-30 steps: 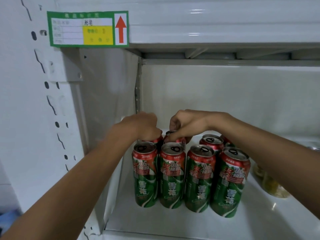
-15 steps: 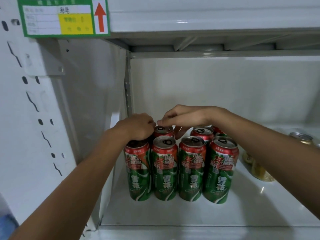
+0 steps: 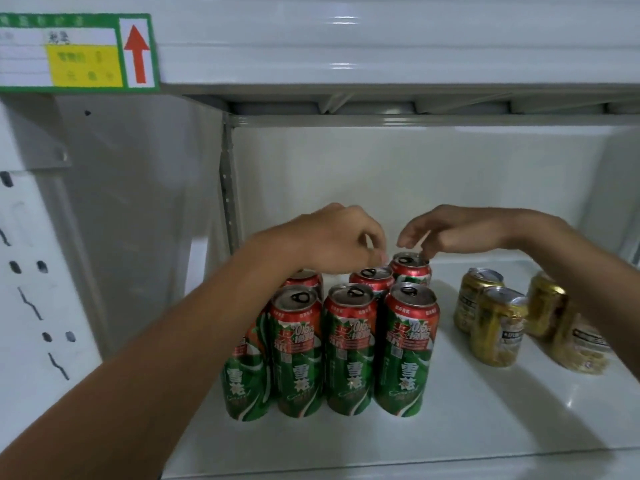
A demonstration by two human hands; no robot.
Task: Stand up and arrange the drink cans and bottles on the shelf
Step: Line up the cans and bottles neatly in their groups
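White metal shelving filled the view, with a green-bordered price label with a red arrow fixed to the shelf edge above. On the shelf floor, a block of tall red-and-green drink cans was seen standing upright, packed touching in two rows near the left wall. To their right, well apart, a looser group of short gold drink cans was seen, most upright; the farthest right one was partly hidden behind the right forearm, so its pose could not be told.

Half a second earlier both hands had been pressed down among the back-row can tops. Now they had been lifted slightly. The left hand was held just above the back-row cans, its fingers loosely curled and nothing gripped. The right hand was relaxed, fingers drooping, one fingertip touching or almost touching the rim of the rear right red-and-green can; contact could not be confirmed. The view had also been shifted rightward, so that the gold cans were brought into sight.

The red-and-green block was judged finished and released. The gold cans, loosely spaced, were judged the remaining work.
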